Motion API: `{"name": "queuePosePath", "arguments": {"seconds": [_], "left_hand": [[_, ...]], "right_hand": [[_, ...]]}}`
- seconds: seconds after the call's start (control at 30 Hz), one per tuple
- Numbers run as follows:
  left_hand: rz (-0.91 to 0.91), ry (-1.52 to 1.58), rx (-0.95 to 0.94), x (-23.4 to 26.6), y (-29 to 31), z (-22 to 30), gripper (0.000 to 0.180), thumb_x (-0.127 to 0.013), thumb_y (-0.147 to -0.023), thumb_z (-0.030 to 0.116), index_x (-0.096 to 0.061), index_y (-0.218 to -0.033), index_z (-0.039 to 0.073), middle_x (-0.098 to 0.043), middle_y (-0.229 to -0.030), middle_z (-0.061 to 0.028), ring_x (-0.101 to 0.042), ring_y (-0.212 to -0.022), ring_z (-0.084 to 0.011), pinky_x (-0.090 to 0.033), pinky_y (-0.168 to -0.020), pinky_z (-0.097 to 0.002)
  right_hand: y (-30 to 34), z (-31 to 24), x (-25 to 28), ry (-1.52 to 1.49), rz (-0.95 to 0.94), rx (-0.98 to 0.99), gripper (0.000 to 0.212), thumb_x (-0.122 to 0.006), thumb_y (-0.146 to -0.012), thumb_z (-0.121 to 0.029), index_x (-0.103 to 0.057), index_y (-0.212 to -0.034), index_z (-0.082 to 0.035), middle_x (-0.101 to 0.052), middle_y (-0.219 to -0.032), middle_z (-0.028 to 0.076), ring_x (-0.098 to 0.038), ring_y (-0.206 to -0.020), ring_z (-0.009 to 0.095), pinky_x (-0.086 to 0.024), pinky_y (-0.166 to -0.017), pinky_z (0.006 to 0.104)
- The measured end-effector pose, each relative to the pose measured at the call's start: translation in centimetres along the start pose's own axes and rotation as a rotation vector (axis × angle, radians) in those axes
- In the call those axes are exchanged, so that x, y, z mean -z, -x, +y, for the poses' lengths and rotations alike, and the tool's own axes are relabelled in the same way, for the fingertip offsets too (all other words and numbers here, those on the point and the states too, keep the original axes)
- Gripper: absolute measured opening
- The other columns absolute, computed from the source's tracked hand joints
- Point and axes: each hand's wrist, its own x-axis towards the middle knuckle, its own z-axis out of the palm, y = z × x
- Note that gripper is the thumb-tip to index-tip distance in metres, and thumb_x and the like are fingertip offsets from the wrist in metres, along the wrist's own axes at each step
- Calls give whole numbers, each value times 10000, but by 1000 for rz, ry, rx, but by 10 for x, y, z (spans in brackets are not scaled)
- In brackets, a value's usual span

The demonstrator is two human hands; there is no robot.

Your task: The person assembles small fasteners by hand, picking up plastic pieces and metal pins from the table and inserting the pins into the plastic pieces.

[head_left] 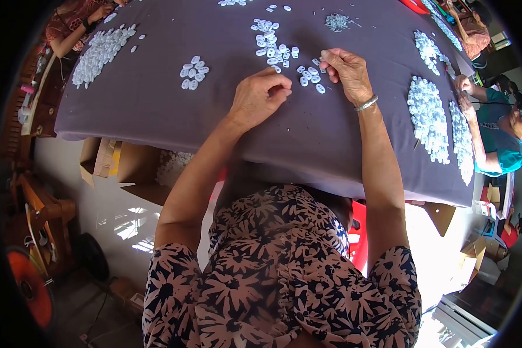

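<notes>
White pieces [314, 71] dot the table [156, 107], upper centre of the frame. Left hand [260, 96] and right hand [349, 71] curl in, whether gripping anything I can't tell; piece-by-piece handwork, seemingly, calling next for delicacy.

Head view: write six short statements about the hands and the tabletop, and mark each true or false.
1. White oval pieces lie in clusters on the tablecloth. True.
2. The tablecloth is bright yellow. False: it is dark, purplish grey.
3. The left hand is curled, to the left of the right hand. True.
4. The left wrist wears a bangle. False: it is bare; the silvery bracelet is on the right wrist.
5. Only white pieces lie on the tablecloth. False: thin grey pieces are heaped beyond the hands.
6. Below the tablecloth's near edge, left of centre, a cardboard box stands open. True.
</notes>
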Motion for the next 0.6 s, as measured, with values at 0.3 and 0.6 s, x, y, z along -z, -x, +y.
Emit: {"name": "queuePosePath", "arguments": {"seconds": [0.3, 0.6], "left_hand": [[213, 100, -24, -8, -3, -2, 311, -735, -726, 111, -600, -1003, 63, -641, -870, -42, -616, -704, -138, -488, -624, -270], [303, 113, -47, -10, -5, -7, 416, -715, -730, 60, -546, -1110, 63, -667, -791, -41, -612, -653, -129, -480, -556, -252]], "right_hand": [[11, -6, -36, 62, -155, -7, 168, -623, -893, -196, -656, -901, -32, -632, -729, -9, -466, -562, 12, -379, -473, 163], [18, -1, -56, 139, -202, 89, 197, -649, -874, -237, -674, -866, -42, -617, -690, -21, -491, -567, 22, -407, -498, 166]]}}
